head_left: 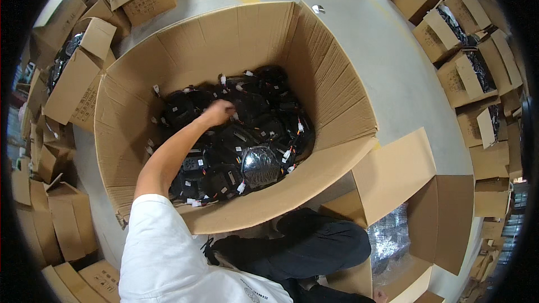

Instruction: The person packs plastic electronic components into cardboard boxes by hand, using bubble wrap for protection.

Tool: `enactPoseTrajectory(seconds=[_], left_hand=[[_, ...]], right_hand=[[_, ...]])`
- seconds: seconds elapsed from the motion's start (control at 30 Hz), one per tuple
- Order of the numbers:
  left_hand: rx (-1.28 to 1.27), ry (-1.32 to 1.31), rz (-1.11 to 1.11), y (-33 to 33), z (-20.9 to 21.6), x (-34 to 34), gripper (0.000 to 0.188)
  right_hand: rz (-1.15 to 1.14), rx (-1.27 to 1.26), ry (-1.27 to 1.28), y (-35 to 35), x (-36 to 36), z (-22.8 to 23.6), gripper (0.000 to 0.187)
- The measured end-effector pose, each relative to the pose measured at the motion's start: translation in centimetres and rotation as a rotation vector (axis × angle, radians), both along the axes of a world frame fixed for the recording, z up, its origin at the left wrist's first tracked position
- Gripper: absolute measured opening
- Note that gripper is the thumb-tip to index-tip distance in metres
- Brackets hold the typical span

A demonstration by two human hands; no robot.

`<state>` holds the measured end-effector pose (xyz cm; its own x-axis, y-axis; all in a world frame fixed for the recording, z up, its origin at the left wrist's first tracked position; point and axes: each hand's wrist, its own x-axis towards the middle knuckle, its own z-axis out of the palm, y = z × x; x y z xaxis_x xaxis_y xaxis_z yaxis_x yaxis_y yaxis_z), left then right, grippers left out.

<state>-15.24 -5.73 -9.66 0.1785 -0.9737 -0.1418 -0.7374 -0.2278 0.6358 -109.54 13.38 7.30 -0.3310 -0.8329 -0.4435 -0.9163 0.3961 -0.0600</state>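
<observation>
My left hand [219, 113] reaches deep into a large cardboard box [331, 78], over a pile of black plastic parts [252, 104] with short wires and white connectors. Its fingers are curled down at the parts, and what they hold, if anything, is hidden. Near the front of the pile lies one part in clear bubble wrap [261, 166]. Only a sliver of my right hand [380, 296] shows at the lower edge, beside a smaller open carton [455, 219]; its fingers cannot be made out. Inside that carton sits clear bubble wrap [389, 235].
Stacked open cartons [78, 92] line the left side, several with black parts inside. More cartons [466, 73] form a row along the right. My dark-trousered leg [314, 244] is between the large box and the smaller carton. Grey floor [387, 62] with a yellow line runs behind.
</observation>
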Motion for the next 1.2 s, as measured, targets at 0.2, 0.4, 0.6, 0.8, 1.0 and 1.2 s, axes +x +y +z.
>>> enactPoseTrajectory(seconds=[0.2,0.4,0.6,0.8,1.0,1.2], left_hand=[[0.525,-0.266,-0.346,-4.5,0.7,-6.4,0.037],[0.68,-0.261,-0.666,-6.3,-0.9,-4.2,0.046],[0.725,-0.254,-0.549,-6.5,0.3,-5.8,0.063],[0.395,-0.552,-0.523,-6.9,3.8,-4.5,0.035],[0.196,-0.952,-0.371,-6.2,1.3,0.8,0.049],[0.242,-0.94,-0.407,-8.2,0.5,0.5,0.057]], right_hand=[[-0.024,0.007,-0.008,-1.7,-0.4,0.0,0.047],[-0.086,0.038,-0.048,0.0,-0.8,-1.3,0.044],[-0.139,0.057,-0.049,1.1,-2.2,-0.7,0.041],[-0.163,0.072,-0.093,0.8,-1.9,-2.6,0.038],[-0.177,0.06,-0.141,-0.5,-1.0,-4.4,0.035],[-0.202,0.057,-0.135,-0.7,-2.0,-3.1,0.032]])
